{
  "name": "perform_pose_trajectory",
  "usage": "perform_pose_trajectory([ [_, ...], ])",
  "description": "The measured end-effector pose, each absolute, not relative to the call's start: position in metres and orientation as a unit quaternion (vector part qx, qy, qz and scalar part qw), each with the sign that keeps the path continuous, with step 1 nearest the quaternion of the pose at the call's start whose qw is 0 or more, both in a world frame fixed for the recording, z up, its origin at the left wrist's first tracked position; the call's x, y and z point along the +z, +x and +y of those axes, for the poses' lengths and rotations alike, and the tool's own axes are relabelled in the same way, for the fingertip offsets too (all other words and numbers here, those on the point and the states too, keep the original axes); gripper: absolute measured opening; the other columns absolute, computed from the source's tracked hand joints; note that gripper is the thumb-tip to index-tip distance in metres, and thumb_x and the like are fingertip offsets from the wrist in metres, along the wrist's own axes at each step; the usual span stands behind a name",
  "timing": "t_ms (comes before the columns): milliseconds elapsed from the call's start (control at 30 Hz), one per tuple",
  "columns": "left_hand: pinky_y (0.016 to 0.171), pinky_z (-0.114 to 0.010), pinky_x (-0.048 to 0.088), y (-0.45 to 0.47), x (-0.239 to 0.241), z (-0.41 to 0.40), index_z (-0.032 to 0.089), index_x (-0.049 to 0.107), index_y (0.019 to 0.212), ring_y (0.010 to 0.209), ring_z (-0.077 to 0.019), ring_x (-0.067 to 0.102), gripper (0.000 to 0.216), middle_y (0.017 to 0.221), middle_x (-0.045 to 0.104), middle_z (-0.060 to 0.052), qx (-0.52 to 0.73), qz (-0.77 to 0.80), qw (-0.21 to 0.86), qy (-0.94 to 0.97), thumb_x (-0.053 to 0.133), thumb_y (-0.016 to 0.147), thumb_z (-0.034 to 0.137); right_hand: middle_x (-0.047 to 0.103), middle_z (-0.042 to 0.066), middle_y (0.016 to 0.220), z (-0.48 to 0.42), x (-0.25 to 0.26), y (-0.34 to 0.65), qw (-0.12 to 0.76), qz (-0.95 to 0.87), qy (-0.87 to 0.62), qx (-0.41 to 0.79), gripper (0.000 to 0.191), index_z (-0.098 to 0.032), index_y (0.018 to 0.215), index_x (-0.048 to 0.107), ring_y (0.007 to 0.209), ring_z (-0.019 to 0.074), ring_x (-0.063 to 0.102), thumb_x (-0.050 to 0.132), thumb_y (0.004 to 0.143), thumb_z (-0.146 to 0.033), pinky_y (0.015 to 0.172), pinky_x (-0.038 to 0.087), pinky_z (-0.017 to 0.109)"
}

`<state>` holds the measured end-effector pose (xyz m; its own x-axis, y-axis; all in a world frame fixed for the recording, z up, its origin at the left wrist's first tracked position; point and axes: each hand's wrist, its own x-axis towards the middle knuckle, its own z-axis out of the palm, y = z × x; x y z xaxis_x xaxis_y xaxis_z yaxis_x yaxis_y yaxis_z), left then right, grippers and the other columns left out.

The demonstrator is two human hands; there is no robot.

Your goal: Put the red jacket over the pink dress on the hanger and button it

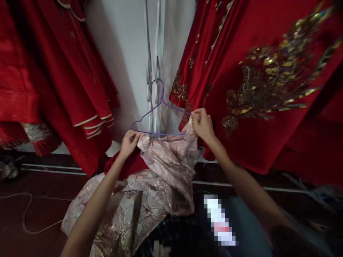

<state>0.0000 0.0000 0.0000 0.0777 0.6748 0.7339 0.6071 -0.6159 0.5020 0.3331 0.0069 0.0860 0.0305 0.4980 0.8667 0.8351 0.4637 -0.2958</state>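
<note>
A purple clothes hanger (162,101) hangs by its hook at a metal hook on the wall. Below it spreads a pale pink garment (168,160) with gold embroidery, gathered at the top and draped down toward me. My right hand (203,124) pinches the garment's upper right corner, up at the hanger's right end. Over at the left, my left hand (130,142) pinches the fabric's upper left corner, just under the hanger's left end. Whether either hand also grips the hanger is hard to make out. Red cloth (134,164) shows beneath the garment, beside my left forearm.
Red garments with pale trim (72,71) hang on the left. At the right hangs a large red garment with gold sequins (278,67). Metal strips (157,43) run down the white wall. A thin cable (26,214) lies on the dark red floor. A pixelated bright patch (219,221) lies lower right.
</note>
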Motion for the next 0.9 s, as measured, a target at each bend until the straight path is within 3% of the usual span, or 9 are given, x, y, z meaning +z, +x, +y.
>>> perform_pose_trajectory([
  [267, 0.082, -0.031, 0.045, -0.096, -0.021, 0.022, 0.017, 0.067, 0.075, 0.083, -0.0182, 0.059, 0.028, 0.081, 0.066, -0.006, 0.508, 0.495, 0.071, 0.702, 0.059, 0.074, 0.044, 0.064, 0.005, 0.077, 0.005, 0.089, 0.332, 0.534, -0.683, -0.488, -0.104, 0.028, -0.022, 0.089, 0.050, 0.071, 0.0215, 0.061, 0.047, 0.084, -0.049, 0.070, 0.044, 0.035],
  [700, 0.082, -0.029, 0.046, -0.087, 0.000, 0.023, 0.015, 0.068, 0.083, 0.088, -0.0183, 0.059, 0.033, 0.090, 0.064, -0.008, 0.539, 0.495, 0.089, 0.676, 0.057, 0.076, 0.046, 0.063, 0.003, 0.074, 0.000, 0.094, 0.334, 0.542, -0.683, -0.480, -0.095, 0.027, -0.022, 0.081, 0.049, 0.069, 0.0203, 0.059, 0.049, 0.083, -0.048, 0.067, 0.043, 0.033],
  [900, 0.082, -0.027, 0.046, -0.041, 0.046, 0.019, 0.017, 0.070, 0.090, 0.088, -0.0166, 0.059, 0.034, 0.092, 0.064, -0.006, 0.567, 0.454, 0.041, 0.686, 0.056, 0.078, 0.045, 0.058, 0.000, 0.066, 0.000, 0.090, 0.327, 0.559, -0.688, -0.461, -0.035, 0.026, -0.022, 0.080, 0.049, 0.061, 0.0164, 0.056, 0.049, 0.082, -0.048, 0.060, 0.041, 0.029],
])
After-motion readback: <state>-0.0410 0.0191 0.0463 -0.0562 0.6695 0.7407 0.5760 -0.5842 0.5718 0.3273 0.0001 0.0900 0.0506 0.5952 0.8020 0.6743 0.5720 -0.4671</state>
